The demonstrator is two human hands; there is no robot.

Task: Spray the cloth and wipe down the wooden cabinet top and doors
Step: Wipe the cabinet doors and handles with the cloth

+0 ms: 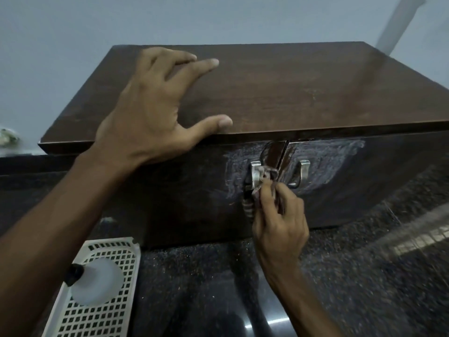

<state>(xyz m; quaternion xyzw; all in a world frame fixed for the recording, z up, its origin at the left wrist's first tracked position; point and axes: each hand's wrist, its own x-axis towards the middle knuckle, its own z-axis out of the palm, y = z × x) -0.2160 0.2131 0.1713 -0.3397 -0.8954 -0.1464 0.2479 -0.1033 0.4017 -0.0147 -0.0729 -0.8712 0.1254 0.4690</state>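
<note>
A dark wooden cabinet fills the middle of the view, with its flat top (291,93) facing me and two doors (364,178) below. My left hand (150,113) rests flat on the top's front left part, fingers spread, thumb on the front edge. My right hand (277,215) grips a bunched striped cloth (261,181) and presses it around the left metal door handle (256,170). Wet smear marks surround both handles; the right handle (302,173) is uncovered. A translucent spray bottle (97,283) with a black cap lies in a white basket at lower left.
The white perforated plastic basket (102,319) sits on the dark speckled counter (364,276) in front of the cabinet. A pale wall rises behind. A shiny curved metal surface shows at the right edge (418,237). A small whitish object (8,137) sits at far left.
</note>
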